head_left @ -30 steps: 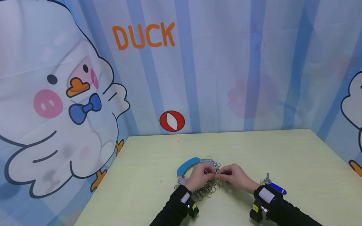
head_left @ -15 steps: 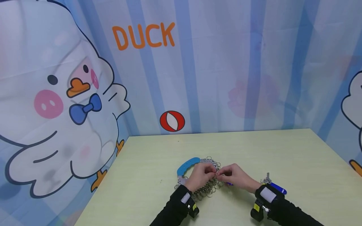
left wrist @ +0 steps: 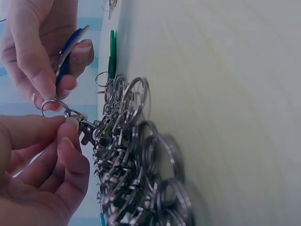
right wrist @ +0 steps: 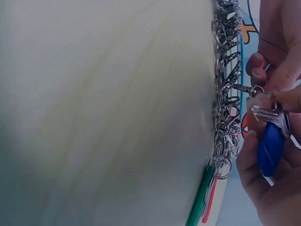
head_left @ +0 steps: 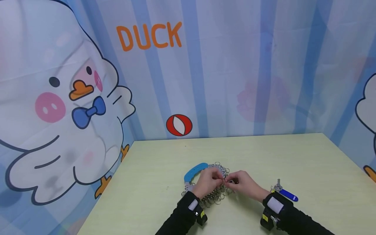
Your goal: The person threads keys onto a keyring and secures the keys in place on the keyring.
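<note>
My left hand (head_left: 208, 183) pinches a metal split ring (left wrist: 52, 104), which hangs from a small clasp (left wrist: 86, 129) on a ring-shaped key holder (head_left: 195, 173). The holder lies on the table, its back part light blue and its right side crowded with metal clasps and split rings (left wrist: 136, 155). My right hand (head_left: 243, 183) meets the left at that ring, its thumb and forefinger pinching there. Within the right hand's curled fingers sit a silver key (right wrist: 267, 114) and a blue key tag (right wrist: 271, 149). Fingers partly cover where key and ring meet.
On the pale table (head_left: 293, 156), another key (head_left: 278, 186) with a blue tag (head_left: 289, 195) lies beside my right wrist. A green tag (right wrist: 201, 195) and a red tag (right wrist: 209, 202) lie past the holder's rings. A printed duck curtain (head_left: 223, 65) stands behind.
Both hands stay almost in place at the split ring. The right hand's fingers shift slightly; the blue tag seen under it half a second ago is hidden now in the head view.
</note>
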Demonstrator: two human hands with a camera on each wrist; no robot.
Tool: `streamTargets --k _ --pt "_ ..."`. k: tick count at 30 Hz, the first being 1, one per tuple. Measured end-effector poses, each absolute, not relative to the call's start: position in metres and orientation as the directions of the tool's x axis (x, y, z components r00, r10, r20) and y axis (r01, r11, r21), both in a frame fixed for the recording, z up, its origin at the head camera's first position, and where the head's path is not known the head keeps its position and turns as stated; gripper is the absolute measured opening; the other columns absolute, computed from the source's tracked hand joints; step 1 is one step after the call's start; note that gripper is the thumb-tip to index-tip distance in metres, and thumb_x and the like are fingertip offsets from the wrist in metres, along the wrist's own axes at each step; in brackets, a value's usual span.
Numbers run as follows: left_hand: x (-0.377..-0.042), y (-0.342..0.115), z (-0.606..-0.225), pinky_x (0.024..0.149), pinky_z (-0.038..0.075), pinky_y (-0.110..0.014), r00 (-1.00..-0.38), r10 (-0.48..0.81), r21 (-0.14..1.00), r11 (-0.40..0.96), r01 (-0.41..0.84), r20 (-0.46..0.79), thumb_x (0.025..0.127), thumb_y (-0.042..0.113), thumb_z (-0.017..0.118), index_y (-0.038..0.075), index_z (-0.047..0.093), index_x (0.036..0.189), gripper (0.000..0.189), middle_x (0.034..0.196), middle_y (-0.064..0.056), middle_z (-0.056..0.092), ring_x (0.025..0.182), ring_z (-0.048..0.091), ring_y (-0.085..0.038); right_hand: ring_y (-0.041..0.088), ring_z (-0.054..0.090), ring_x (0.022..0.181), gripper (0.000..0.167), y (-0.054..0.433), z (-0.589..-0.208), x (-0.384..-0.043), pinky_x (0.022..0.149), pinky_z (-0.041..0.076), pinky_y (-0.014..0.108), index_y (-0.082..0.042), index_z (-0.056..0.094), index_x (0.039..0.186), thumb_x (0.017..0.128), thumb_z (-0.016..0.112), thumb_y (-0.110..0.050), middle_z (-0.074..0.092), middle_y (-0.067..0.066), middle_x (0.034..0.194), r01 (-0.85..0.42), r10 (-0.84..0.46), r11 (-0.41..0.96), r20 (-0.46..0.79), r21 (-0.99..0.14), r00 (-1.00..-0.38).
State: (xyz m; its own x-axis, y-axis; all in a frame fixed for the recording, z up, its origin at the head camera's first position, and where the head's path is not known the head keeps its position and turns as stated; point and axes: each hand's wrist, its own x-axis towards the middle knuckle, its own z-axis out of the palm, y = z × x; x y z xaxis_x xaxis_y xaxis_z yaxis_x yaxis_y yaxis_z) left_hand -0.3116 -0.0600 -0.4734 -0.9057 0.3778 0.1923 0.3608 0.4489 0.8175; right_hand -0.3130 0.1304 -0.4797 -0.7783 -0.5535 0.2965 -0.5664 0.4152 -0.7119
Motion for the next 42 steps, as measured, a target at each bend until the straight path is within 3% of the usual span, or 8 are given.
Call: streamTargets --k 7,18,35,42 --pt "-0.3107 -0.0618 -0.4725 0.061 0.049 -0.019 -0.899 0.41 0.828 0.441 0.346 0.158 0.087 0.008 0.064 0.009 0.068 0.094 0.008 0.086 -0.002 0.068 0.069 0.057 -0.001 -0.003 0.054 0.066 0.011 0.1259 -0.477 -0.3115 0.062 0.047 0.019 -0.006 0.073 0.09 0.091 0.063 -0.01 0.072 0.004 0.084 -0.529 -0.482 0.449 0.303 -0.72 -0.822" --pt "-0.3095 -0.0637 -0.4736 0.062 0.049 -0.019 -0.904 0.396 0.853 0.404 0.33 0.162 0.084 0.012 0.068 0.009 0.069 0.093 0.009 0.086 -0.004 0.069 0.071 0.059 -0.003 0.009 0.056 0.06 0.015 0.1263 -0.4776 -0.312 0.054 0.047 0.022 0.0 0.07 0.095 0.093 0.061 -0.012 0.069 0.014 0.083 -0.392 -0.438 0.397 0.204 -0.83 -0.876" --pt "-0.3092 -0.0571 -0.4762 0.062 0.047 -0.015 -0.878 0.4 0.736 0.504 0.451 0.264 0.08 0.005 0.071 0.006 0.066 0.087 0.009 0.079 -0.003 0.067 0.067 0.056 0.002 0.012 0.057 0.058 0.016 0.1252 -0.476 -0.309 0.053 0.046 0.023 -0.001 0.069 0.093 0.094 0.06 -0.014 0.068 0.008 0.079 -0.364 -0.428 0.408 0.177 -0.837 -0.886" --pt "-0.3105 -0.0581 -0.4753 0.061 0.046 -0.014 -0.888 0.382 0.737 0.517 0.436 0.257 0.079 0.006 0.072 0.004 0.066 0.087 0.011 0.077 -0.001 0.065 0.065 0.053 0.004 0.022 0.063 0.06 0.012 0.13 -0.4764 -0.3092 0.054 0.047 0.024 0.002 0.056 0.1 0.095 0.058 -0.009 0.07 0.018 0.084 -0.398 -0.467 0.372 0.202 -0.838 -0.861"
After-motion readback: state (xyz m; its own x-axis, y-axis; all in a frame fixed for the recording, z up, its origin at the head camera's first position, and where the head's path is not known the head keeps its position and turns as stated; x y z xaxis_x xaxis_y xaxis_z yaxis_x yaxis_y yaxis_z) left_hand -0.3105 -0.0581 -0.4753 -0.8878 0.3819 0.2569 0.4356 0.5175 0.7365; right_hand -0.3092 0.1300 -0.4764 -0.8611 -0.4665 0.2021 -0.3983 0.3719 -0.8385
